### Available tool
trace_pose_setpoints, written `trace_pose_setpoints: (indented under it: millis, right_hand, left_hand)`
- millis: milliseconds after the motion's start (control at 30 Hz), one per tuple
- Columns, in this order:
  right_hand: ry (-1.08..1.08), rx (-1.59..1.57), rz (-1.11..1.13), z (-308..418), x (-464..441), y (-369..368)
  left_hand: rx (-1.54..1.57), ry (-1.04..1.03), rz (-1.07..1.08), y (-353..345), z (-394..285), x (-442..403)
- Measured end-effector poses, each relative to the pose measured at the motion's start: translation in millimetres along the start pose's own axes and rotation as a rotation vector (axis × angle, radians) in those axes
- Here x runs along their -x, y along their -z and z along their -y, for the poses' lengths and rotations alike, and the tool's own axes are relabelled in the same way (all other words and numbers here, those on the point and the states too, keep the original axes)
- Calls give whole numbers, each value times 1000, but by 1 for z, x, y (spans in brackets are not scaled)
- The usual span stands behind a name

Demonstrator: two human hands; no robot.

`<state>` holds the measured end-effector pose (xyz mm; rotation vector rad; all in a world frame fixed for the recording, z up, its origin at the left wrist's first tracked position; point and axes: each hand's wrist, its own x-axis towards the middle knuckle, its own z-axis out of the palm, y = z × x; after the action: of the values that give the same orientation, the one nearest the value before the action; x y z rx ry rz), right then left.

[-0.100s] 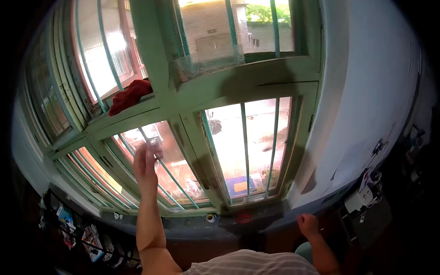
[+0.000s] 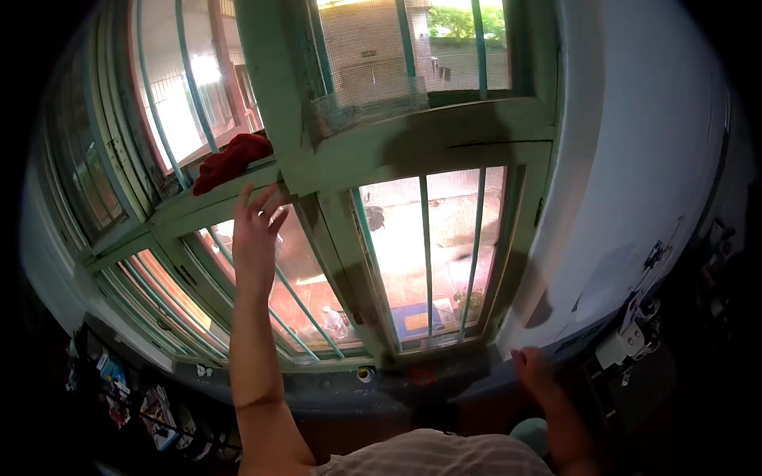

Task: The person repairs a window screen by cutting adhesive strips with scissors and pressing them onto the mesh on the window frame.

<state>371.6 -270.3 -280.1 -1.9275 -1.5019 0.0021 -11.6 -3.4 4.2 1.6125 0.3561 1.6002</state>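
My left hand (image 2: 256,238) is raised in front of the lower left window pane, its fingers spread and nothing seen in them. Just above the fingertips, a crumpled red cloth (image 2: 232,163) lies on the wooden crossbar of the green window frame (image 2: 349,159). Behind that hand run the teal window bars (image 2: 298,305), partly hidden by the forearm. Low on the right, my right hand (image 2: 533,369) is held near the wall with its fingers curled in, and I see no object in it.
A dark ledge (image 2: 317,389) runs below the window, with a small roll (image 2: 365,374) and a red loop (image 2: 421,376) on it. Shelves with various items (image 2: 159,420) stand at lower left. At right, a white device (image 2: 621,345) sits beside the wall (image 2: 635,159).
My left hand has risen toward the red cloth and its fingers have spread. Earlier they were closer together, beside a clear, shiny patch at the pane. My right hand has shifted up slightly.
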Motion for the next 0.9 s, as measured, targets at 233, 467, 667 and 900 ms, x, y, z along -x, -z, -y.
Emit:
trace_pose_setpoints:
  millis: [233,467,667,900]
  right_hand:
    - [443,7,-282,122,-140,94]
    - [765,-177,-564,235,-244,157]
    - [870,-17,-654,265,-296,148]
    - [875,115,-707,266,-314,135]
  left_hand:
    - [396,89,240,-41,11,-62]
    - [1138,109,445,-67,38,-123]
    - [1025,84,270,-113,83,-165]
    - [676,-32,329,-132,61,-168]
